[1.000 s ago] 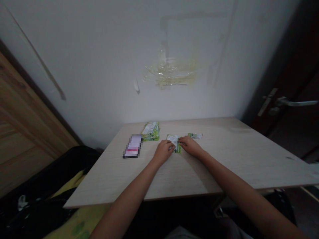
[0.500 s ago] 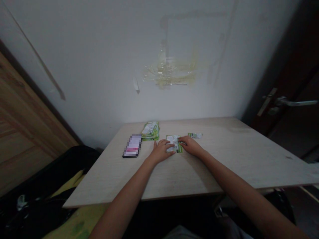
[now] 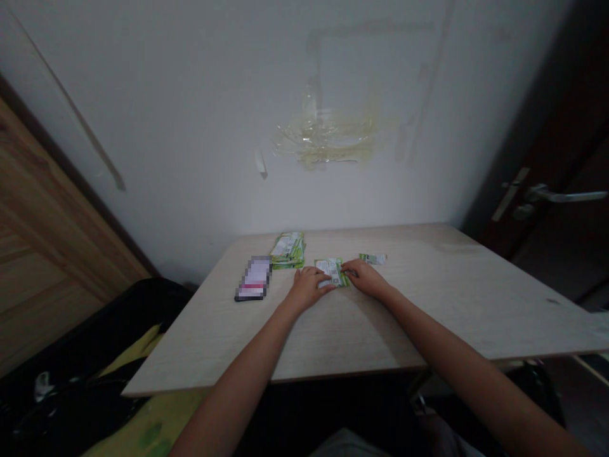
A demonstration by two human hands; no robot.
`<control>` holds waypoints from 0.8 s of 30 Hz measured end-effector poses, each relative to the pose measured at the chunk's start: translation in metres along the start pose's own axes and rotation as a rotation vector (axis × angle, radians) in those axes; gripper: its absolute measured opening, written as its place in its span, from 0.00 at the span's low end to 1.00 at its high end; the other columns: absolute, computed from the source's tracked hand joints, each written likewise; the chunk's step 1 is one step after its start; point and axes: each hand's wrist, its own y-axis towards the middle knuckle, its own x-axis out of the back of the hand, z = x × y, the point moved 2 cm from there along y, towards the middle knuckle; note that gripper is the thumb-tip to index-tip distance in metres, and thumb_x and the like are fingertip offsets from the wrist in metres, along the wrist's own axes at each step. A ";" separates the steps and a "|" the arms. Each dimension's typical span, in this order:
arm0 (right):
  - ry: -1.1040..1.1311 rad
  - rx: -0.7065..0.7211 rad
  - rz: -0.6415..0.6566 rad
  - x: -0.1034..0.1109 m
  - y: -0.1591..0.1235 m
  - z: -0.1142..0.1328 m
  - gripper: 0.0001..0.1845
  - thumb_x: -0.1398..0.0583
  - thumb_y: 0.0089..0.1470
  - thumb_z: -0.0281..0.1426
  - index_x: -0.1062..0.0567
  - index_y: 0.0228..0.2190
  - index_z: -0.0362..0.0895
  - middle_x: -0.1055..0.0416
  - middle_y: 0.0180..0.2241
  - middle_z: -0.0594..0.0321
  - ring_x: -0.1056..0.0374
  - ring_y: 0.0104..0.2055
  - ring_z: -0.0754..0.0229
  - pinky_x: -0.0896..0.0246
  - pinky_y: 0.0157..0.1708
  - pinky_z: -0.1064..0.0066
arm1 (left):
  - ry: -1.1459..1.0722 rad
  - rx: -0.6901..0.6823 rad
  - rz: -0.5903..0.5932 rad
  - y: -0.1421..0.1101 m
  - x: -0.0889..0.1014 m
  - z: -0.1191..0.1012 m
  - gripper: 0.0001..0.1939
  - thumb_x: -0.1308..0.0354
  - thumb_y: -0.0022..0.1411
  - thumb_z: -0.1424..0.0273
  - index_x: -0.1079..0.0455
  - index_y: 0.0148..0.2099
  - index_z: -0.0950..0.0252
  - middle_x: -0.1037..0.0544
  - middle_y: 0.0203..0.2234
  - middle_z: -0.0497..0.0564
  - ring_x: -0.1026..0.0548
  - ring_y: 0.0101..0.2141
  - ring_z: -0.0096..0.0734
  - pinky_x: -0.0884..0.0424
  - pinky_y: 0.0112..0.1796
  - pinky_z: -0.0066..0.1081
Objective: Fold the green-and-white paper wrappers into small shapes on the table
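A: What had just changed?

B: The thin, rectangular, green-and-white printed packet (image 3: 334, 271) had shifted slightly towards the left and far edges of the pale, wood-grained worktop (image 3: 333, 336). Compared with one second earlier, the left hand (image 3: 307, 287) had its fingers spread wider, so that more of the printed face was exposed.

A: What did that mean for the work?

B: Judged from these views, the packet was being adjusted flat on the surface rather than carried. It lay between the worktop's far and near edges, with both hands at it.

A: How did the hands stand?

B: The left was palm down, fingers parted, its tips resting on the packet's left part without closing round it. The right hand (image 3: 364, 278) had bent fingers, tips at the packet's right edge; whether they pinched it could not be told.

A: And the surroundings?

B: A stack of overlapping green-and-white packets (image 3: 287, 251) lay near the far left corner. A black-edged rectangular phone (image 3: 254, 279), its screen pixelated, lay just beside it, towards the left edge. A narrow green-and-white strip (image 3: 372, 259) lay just beyond the right hand, towards the far edge.
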 end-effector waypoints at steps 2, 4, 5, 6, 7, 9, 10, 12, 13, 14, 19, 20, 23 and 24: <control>0.006 -0.010 -0.002 0.000 0.000 -0.002 0.17 0.43 0.54 0.22 0.18 0.42 0.40 0.21 0.45 0.51 0.28 0.50 0.52 0.37 0.56 0.59 | -0.010 0.004 -0.014 0.000 0.001 0.000 0.18 0.41 0.65 0.54 0.22 0.51 0.55 0.22 0.50 0.54 0.29 0.52 0.41 0.37 0.54 0.40; 0.017 -0.021 -0.002 -0.001 0.000 -0.004 0.20 0.44 0.52 0.19 0.18 0.42 0.40 0.21 0.46 0.51 0.28 0.51 0.53 0.38 0.57 0.60 | -0.018 0.011 -0.029 0.001 0.002 -0.001 0.18 0.41 0.65 0.55 0.21 0.50 0.57 0.22 0.49 0.54 0.28 0.51 0.40 0.36 0.53 0.39; 0.024 -0.023 -0.002 -0.001 0.000 -0.006 0.22 0.45 0.50 0.18 0.18 0.42 0.40 0.21 0.46 0.52 0.28 0.51 0.53 0.38 0.57 0.60 | -0.021 0.016 -0.035 0.001 0.002 -0.001 0.17 0.42 0.66 0.55 0.21 0.50 0.57 0.21 0.48 0.54 0.27 0.50 0.40 0.36 0.52 0.39; 0.032 -0.024 0.000 -0.001 -0.001 -0.007 0.23 0.46 0.48 0.16 0.18 0.42 0.41 0.21 0.46 0.52 0.28 0.51 0.53 0.38 0.58 0.61 | -0.024 0.019 -0.040 0.001 0.003 -0.001 0.17 0.42 0.66 0.55 0.21 0.49 0.57 0.21 0.47 0.53 0.27 0.50 0.40 0.36 0.52 0.39; 0.038 -0.020 0.005 -0.001 -0.001 -0.009 0.25 0.46 0.45 0.16 0.18 0.41 0.41 0.22 0.47 0.53 0.28 0.52 0.54 0.38 0.58 0.61 | -0.027 0.022 -0.045 0.002 0.004 -0.001 0.17 0.43 0.67 0.56 0.20 0.48 0.57 0.20 0.47 0.53 0.26 0.49 0.40 0.35 0.51 0.39; 0.052 -0.001 0.024 -0.001 -0.002 -0.010 0.25 0.45 0.43 0.16 0.17 0.40 0.42 0.22 0.47 0.54 0.29 0.53 0.53 0.39 0.59 0.60 | -0.033 0.026 -0.051 0.002 0.005 -0.001 0.16 0.44 0.68 0.56 0.20 0.47 0.57 0.19 0.46 0.52 0.26 0.49 0.40 0.35 0.51 0.39; 0.060 0.014 0.035 -0.001 -0.003 -0.011 0.24 0.44 0.43 0.17 0.17 0.40 0.42 0.22 0.48 0.54 0.29 0.53 0.52 0.39 0.60 0.60 | -0.034 0.026 -0.053 0.002 0.006 0.000 0.16 0.44 0.68 0.57 0.19 0.47 0.57 0.19 0.45 0.52 0.26 0.49 0.40 0.36 0.51 0.39; 0.076 0.043 0.053 0.000 -0.004 -0.010 0.22 0.41 0.45 0.19 0.18 0.41 0.42 0.23 0.49 0.52 0.30 0.53 0.51 0.39 0.59 0.58 | -0.021 0.032 -0.049 0.003 0.007 -0.001 0.16 0.45 0.68 0.58 0.19 0.46 0.57 0.18 0.44 0.53 0.25 0.48 0.40 0.36 0.50 0.39; 0.083 0.055 0.056 0.000 -0.005 -0.010 0.21 0.40 0.46 0.21 0.18 0.43 0.42 0.23 0.49 0.52 0.30 0.53 0.51 0.38 0.59 0.58 | -0.008 0.039 -0.043 0.003 0.008 -0.001 0.16 0.46 0.69 0.58 0.19 0.45 0.58 0.18 0.43 0.53 0.25 0.47 0.40 0.36 0.50 0.39; 0.086 0.065 0.056 0.000 -0.005 -0.009 0.20 0.39 0.48 0.23 0.18 0.44 0.42 0.23 0.49 0.52 0.30 0.53 0.51 0.38 0.58 0.57 | 0.004 0.047 -0.037 0.003 0.009 -0.001 0.16 0.46 0.69 0.58 0.19 0.45 0.59 0.18 0.41 0.54 0.25 0.46 0.40 0.36 0.50 0.39; 0.097 0.097 0.032 0.002 -0.006 -0.002 0.14 0.36 0.54 0.33 0.18 0.43 0.44 0.23 0.48 0.52 0.30 0.52 0.50 0.37 0.57 0.57 | -0.012 0.061 -0.044 0.004 0.011 -0.002 0.17 0.48 0.70 0.59 0.20 0.46 0.61 0.18 0.41 0.55 0.24 0.44 0.38 0.36 0.48 0.37; 0.104 0.097 0.029 0.002 -0.005 -0.001 0.13 0.36 0.55 0.34 0.18 0.41 0.44 0.23 0.47 0.52 0.29 0.51 0.51 0.37 0.56 0.57 | -0.022 0.057 -0.042 0.004 0.011 -0.001 0.18 0.48 0.70 0.58 0.20 0.46 0.61 0.18 0.41 0.55 0.24 0.44 0.38 0.36 0.48 0.36; 0.122 0.072 0.029 0.004 -0.004 0.001 0.11 0.37 0.56 0.33 0.18 0.39 0.43 0.21 0.44 0.52 0.28 0.49 0.51 0.36 0.54 0.58 | -0.055 0.058 -0.054 0.003 0.010 -0.001 0.19 0.50 0.71 0.57 0.22 0.49 0.61 0.18 0.43 0.55 0.24 0.47 0.39 0.36 0.51 0.37; 0.129 0.059 0.036 0.004 -0.003 0.002 0.11 0.37 0.56 0.33 0.18 0.39 0.43 0.21 0.43 0.53 0.28 0.48 0.52 0.36 0.53 0.59 | -0.070 0.066 -0.072 0.003 0.010 -0.001 0.20 0.50 0.71 0.56 0.23 0.52 0.61 0.19 0.46 0.55 0.24 0.48 0.39 0.36 0.52 0.37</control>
